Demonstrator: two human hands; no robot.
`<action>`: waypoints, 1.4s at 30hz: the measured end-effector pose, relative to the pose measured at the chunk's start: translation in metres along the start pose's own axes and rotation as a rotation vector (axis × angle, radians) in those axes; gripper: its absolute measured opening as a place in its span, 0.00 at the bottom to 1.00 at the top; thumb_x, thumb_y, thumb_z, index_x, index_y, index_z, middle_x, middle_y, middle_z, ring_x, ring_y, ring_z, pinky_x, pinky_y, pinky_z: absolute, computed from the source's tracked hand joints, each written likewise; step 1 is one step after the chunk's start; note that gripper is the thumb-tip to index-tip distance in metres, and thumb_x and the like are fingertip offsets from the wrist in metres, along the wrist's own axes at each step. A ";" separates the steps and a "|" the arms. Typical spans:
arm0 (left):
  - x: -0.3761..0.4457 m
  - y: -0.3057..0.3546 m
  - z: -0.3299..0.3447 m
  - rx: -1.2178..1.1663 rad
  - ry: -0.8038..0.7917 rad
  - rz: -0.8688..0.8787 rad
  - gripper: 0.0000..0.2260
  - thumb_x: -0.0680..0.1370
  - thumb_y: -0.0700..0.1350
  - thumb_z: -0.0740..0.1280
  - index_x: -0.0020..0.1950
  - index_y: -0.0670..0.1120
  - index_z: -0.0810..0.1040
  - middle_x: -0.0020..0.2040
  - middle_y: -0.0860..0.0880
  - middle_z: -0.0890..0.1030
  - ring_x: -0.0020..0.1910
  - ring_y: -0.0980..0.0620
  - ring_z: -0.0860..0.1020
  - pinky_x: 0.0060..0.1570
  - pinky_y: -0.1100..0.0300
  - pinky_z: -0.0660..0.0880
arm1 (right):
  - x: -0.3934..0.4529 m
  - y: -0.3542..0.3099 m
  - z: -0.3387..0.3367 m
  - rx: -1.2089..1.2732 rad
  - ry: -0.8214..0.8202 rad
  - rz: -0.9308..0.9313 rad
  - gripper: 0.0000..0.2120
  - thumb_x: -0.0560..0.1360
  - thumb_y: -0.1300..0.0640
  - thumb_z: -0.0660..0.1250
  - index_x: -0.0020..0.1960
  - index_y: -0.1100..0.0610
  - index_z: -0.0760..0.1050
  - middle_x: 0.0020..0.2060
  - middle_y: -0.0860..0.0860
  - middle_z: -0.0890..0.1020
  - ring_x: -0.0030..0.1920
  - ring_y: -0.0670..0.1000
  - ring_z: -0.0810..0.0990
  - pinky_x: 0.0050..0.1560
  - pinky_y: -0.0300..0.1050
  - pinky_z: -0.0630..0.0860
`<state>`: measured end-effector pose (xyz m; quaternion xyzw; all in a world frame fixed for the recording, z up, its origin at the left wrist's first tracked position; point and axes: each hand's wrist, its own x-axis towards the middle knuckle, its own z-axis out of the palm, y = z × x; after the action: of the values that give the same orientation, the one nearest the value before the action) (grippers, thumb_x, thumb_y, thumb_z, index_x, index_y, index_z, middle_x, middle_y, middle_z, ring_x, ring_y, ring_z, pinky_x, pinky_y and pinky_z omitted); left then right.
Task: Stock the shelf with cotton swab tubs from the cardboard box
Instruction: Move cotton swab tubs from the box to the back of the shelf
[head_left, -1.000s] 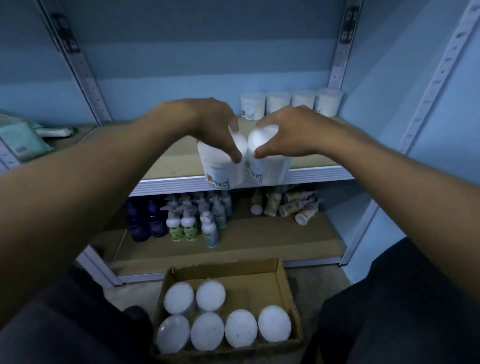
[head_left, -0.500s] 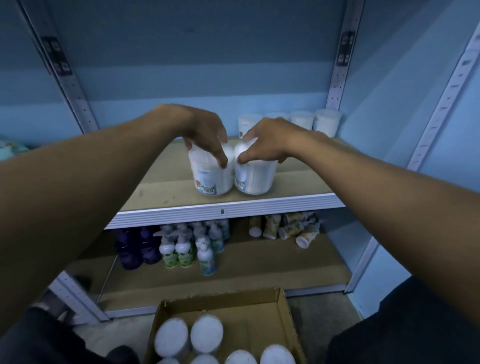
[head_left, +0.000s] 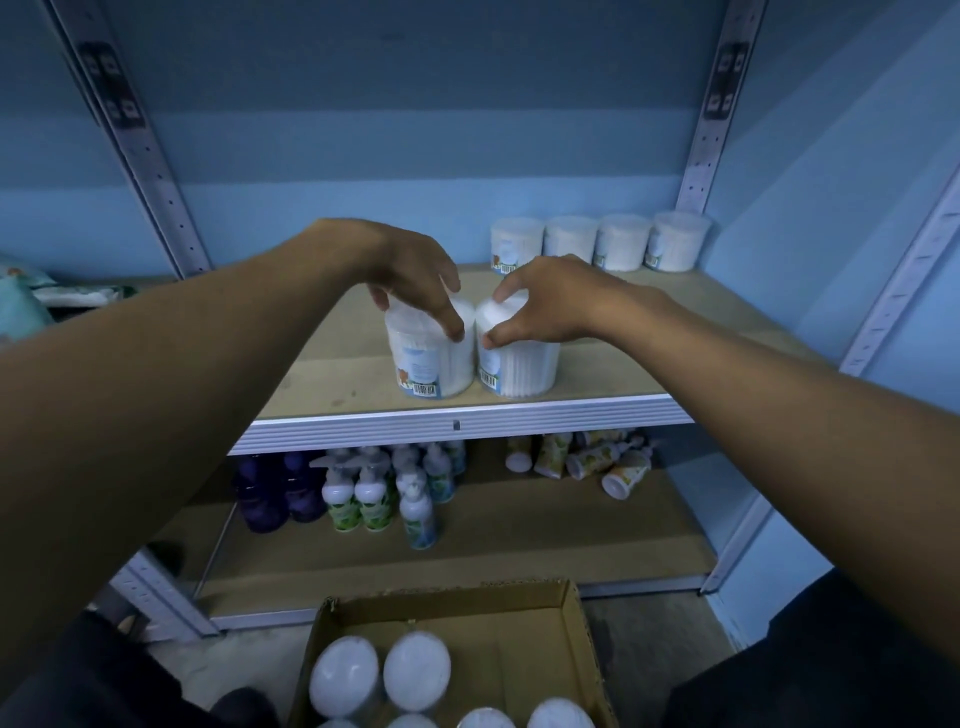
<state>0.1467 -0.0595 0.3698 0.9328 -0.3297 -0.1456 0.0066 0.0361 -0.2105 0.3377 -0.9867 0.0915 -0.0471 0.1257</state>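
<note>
Gripping one tub apiece from above, left hand (head_left: 410, 270) and right hand (head_left: 545, 301) stand two cotton swab tubs (head_left: 431, 358) side by side (touching) near the shelf (head_left: 467, 415) front; a clumsy release might tip one off.

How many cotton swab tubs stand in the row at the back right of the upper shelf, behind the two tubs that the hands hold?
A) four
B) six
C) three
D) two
A: four tubs stand side by side at the back right of the upper shelf, behind the tub under the left hand and the tub under the right hand.
</note>
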 end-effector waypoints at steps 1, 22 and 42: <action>-0.004 0.000 -0.001 -0.012 0.012 0.010 0.36 0.68 0.60 0.76 0.73 0.54 0.69 0.71 0.52 0.71 0.66 0.47 0.72 0.58 0.50 0.79 | -0.002 0.002 0.000 -0.002 0.000 -0.013 0.35 0.65 0.36 0.77 0.69 0.46 0.75 0.69 0.47 0.75 0.70 0.51 0.70 0.62 0.48 0.72; 0.003 -0.022 0.038 0.104 0.295 0.106 0.31 0.68 0.54 0.78 0.68 0.56 0.72 0.66 0.52 0.75 0.63 0.48 0.73 0.58 0.52 0.74 | 0.016 0.009 0.031 -0.054 0.143 -0.102 0.29 0.69 0.54 0.80 0.67 0.46 0.75 0.65 0.53 0.77 0.66 0.56 0.73 0.52 0.47 0.70; 0.094 -0.068 0.007 0.105 0.308 0.017 0.32 0.69 0.54 0.78 0.70 0.54 0.72 0.69 0.52 0.74 0.67 0.47 0.70 0.63 0.50 0.71 | 0.145 0.003 0.043 -0.063 0.113 -0.090 0.29 0.70 0.54 0.78 0.68 0.46 0.73 0.67 0.52 0.74 0.68 0.54 0.71 0.51 0.43 0.65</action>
<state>0.2562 -0.0635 0.3311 0.9403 -0.3397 0.0164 0.0097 0.1827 -0.2305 0.3055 -0.9891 0.0553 -0.1054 0.0870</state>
